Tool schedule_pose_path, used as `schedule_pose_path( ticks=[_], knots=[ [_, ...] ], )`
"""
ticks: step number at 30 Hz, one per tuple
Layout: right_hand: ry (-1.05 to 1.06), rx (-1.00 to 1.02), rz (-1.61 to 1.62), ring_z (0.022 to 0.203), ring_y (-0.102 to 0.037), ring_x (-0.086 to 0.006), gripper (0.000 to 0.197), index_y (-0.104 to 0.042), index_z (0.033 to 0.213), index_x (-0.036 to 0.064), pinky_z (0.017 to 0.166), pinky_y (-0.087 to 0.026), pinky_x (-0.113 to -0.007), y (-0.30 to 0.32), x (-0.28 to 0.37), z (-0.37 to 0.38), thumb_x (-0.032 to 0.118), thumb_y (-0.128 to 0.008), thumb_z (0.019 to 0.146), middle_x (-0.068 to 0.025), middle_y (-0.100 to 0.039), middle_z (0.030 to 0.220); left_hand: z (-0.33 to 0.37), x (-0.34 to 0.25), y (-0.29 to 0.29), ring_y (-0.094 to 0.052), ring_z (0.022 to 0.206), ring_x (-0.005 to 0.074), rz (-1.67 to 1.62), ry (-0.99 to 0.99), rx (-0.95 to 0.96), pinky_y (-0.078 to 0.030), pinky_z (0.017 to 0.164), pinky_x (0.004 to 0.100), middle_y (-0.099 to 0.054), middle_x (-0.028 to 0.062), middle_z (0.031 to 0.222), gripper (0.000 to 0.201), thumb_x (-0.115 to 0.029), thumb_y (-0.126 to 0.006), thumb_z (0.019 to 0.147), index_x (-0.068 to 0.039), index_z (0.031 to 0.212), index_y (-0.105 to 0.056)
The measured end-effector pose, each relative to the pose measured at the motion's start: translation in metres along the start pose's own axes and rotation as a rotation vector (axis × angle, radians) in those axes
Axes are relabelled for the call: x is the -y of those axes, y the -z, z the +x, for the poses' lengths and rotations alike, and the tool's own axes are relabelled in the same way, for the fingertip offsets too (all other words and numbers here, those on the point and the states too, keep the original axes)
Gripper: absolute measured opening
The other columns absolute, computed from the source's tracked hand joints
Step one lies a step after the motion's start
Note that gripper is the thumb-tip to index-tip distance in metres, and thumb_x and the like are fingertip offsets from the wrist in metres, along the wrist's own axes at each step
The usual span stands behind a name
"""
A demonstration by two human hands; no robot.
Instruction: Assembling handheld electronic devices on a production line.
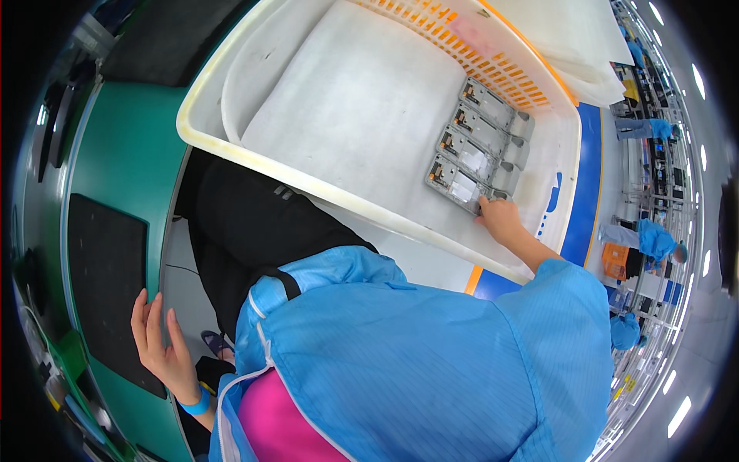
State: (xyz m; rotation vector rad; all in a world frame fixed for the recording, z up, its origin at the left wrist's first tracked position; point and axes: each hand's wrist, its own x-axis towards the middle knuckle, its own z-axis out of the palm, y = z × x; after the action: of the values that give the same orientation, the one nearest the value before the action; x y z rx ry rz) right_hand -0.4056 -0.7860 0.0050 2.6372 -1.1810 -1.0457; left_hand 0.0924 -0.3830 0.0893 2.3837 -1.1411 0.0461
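Inside the big white basket, several grey device housings [465, 146] lie side by side in a row at its right end. They are flat and rectangular, with orange and black details at one end and pale panels on the nearer ones. My right hand [502, 219] reaches over the near wall, its fingers closed on the lower right end of the nearest grey housing [454, 185]; the fingertips are partly hidden. Far to the left, my left hand [165, 356] holds nothing. Its fingers are spread, near a black mat [108, 285], and a blue band circles the wrist.
A white sheet [362, 92] lines the basket [308, 185], and an orange slotted basket wall [493, 65] rises behind. On the left runs a green workbench [123, 146]. White sheets [573, 46] hang over the far right corner. Other people in blue work at distant benches.
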Motion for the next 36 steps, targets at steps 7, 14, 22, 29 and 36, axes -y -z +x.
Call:
schedule_pose_path(
  ticks=[7,14,22,29,36],
  knots=[
    [0.049,-0.027,0.018,0.086,-0.068,-0.0358,0.036,-0.061,0.098,0.0080,0.072,-0.052,-0.049,0.017,0.012,0.016,0.037,-0.076,0.083,-0.0141,-0.070,0.085,-0.009,-0.005,0.022,-0.065,0.113,0.0275,-0.003,0.082,-0.052,-0.054,0.092,0.0352,-0.063,0.0140,0.131,0.025,0.000,-0.068,0.091,-0.001,0.116,-0.072],
    [0.197,-0.690,0.570,0.087,-0.069,-0.0244,0.016,-0.070,0.108,0.0026,0.074,-0.053,-0.034,0.257,0.097,0.022,0.009,-0.068,0.094,-0.0143,-0.071,0.098,-0.045,0.049,0.062,-0.065,0.111,0.0286,0.135,0.502,-0.528,-0.052,0.092,0.0358,-0.065,0.0139,0.124,0.029,-0.004,-0.069,0.091,-0.005,0.120,-0.071],
    [1.178,-0.328,0.728,0.100,-0.069,-0.0235,0.049,-0.060,0.129,-0.0055,0.086,-0.055,-0.036,0.391,0.405,0.108,0.025,-0.070,0.092,-0.0182,-0.071,0.111,-0.115,0.125,0.056,-0.052,0.125,0.0330,0.026,0.917,-0.533,-0.046,0.100,0.0412,-0.053,0.0192,0.137,0.058,-0.015,-0.071,0.089,-0.010,0.144,-0.052],
    [0.945,-0.054,1.043,0.116,-0.061,-0.0283,0.068,-0.053,0.136,-0.0105,0.100,-0.048,-0.037,0.394,0.446,0.128,0.024,-0.081,0.083,-0.0224,-0.060,0.129,-0.093,0.112,0.068,-0.053,0.088,0.0074,-0.774,0.946,-0.635,-0.049,0.080,0.0210,-0.054,0.0036,0.113,0.069,0.011,-0.068,0.083,-0.007,0.147,-0.050],
    [0.687,-0.466,1.199,0.126,-0.055,-0.0211,0.065,-0.050,0.141,-0.0079,0.108,-0.042,-0.031,0.461,0.255,0.198,0.021,-0.077,0.089,-0.0163,-0.058,0.136,0.093,0.058,0.048,-0.062,0.092,0.0140,-1.055,0.448,-0.313,-0.057,0.081,0.0310,-0.057,0.0074,0.107,0.064,0.005,-0.069,0.085,-0.011,0.144,-0.050]
  ],
)
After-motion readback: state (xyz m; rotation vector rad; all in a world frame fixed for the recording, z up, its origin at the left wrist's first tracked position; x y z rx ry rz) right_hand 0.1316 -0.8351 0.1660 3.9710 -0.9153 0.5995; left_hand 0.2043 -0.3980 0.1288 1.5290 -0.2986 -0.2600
